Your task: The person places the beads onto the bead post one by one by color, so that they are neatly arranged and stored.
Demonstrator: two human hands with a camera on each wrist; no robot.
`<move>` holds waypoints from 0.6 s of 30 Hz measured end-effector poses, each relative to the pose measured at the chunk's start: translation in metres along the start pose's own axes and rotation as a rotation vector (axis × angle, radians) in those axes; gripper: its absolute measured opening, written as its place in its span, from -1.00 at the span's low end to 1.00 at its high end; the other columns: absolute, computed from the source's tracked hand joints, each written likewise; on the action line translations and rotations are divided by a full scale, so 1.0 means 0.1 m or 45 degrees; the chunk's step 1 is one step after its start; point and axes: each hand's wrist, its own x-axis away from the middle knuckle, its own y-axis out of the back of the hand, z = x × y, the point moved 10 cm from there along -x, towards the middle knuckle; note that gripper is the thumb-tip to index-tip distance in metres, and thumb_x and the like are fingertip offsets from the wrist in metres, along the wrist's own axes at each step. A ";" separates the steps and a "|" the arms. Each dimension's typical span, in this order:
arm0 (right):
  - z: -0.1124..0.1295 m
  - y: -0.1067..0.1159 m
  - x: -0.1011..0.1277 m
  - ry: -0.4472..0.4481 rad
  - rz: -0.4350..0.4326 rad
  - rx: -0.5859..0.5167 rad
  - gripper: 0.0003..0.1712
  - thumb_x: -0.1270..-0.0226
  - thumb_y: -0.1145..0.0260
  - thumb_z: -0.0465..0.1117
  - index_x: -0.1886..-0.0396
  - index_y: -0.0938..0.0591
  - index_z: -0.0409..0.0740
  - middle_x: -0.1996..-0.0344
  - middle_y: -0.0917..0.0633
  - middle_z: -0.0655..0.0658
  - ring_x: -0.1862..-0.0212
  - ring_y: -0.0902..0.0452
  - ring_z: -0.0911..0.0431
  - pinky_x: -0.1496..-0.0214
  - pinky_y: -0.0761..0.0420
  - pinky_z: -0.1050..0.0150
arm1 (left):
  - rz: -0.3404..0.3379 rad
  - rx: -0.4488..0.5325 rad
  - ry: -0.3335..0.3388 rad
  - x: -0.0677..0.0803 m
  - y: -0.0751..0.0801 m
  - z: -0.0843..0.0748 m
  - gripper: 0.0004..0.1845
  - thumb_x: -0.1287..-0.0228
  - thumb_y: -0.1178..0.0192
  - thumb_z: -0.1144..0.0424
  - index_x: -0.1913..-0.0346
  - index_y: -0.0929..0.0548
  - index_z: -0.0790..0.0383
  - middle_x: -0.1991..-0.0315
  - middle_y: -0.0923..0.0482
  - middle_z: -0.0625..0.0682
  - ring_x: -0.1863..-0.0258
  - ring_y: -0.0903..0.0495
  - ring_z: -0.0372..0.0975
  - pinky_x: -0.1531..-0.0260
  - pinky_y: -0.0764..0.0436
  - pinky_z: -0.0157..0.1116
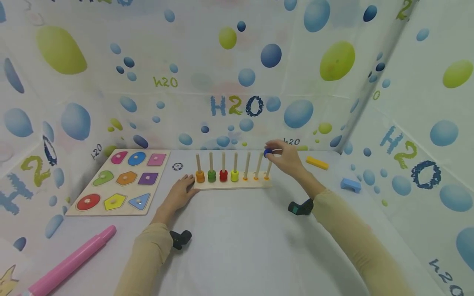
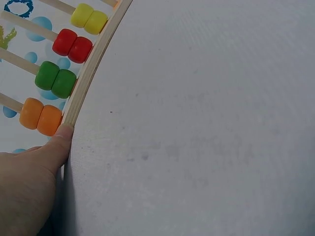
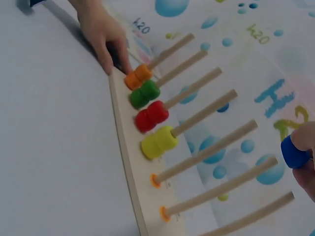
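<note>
A wooden peg stand [image 1: 233,186] stands on the table, its pegs in one row. Pairs of orange beads [image 1: 200,176], green beads [image 1: 211,176], red beads [image 1: 223,175] and yellow beads [image 1: 235,176] sit low on the left pegs; the three pegs at the right are bare. My left hand [image 1: 180,193] grips the stand's left end, thumb [image 2: 63,135] at the front edge beside the orange beads. A blue bead [image 3: 294,153] is pinched between thumb and fingers of my right hand [image 1: 286,159], up near the tops of the rightmost pegs.
Left of the stand lies a shape puzzle board [image 1: 122,181], with a small round token [image 1: 177,166] between them. A pink pen-shaped tube [image 1: 74,259] lies at the front left. Yellow block [image 1: 317,163] and blue block [image 1: 350,185] are at the right. Patterned sheeting hangs behind.
</note>
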 end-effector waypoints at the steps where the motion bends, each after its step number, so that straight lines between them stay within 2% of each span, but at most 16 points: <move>1: 0.04 -0.06 -0.04 0.014 0.011 -0.007 -0.60 -0.18 -0.33 -0.41 -0.04 -0.53 -0.33 0.08 -0.66 -0.20 0.10 -0.63 0.03 0.00 -0.64 0.29 | -0.002 0.000 -0.004 0.00 0.00 0.00 -0.37 -0.36 -0.12 0.12 -0.34 -0.26 0.44 -0.38 -0.16 0.30 -0.40 0.00 0.13 -0.41 0.10 0.03; 9: 0.17 -0.43 -0.24 0.035 0.089 0.012 -0.61 -0.20 -0.31 -0.41 -0.05 -0.52 -0.33 0.08 -0.66 -0.21 0.11 -0.64 0.04 0.01 -0.63 0.36 | -0.006 -0.018 -0.013 -0.01 -0.01 -0.01 -0.37 -0.36 -0.13 0.12 -0.34 -0.26 0.44 -0.37 -0.17 0.28 -0.41 0.00 0.11 -0.41 0.09 0.02; 18: 0.15 -0.56 -0.29 -0.006 0.122 0.077 -0.62 -0.26 -0.30 -0.35 -0.08 -0.50 -0.26 0.05 -0.65 -0.18 0.06 -0.62 0.05 -0.03 -0.61 0.35 | 0.005 -0.012 0.005 0.01 0.01 0.00 -0.37 -0.36 -0.12 0.13 -0.35 -0.24 0.43 -0.38 -0.15 0.28 -0.41 0.01 0.11 -0.41 0.10 0.03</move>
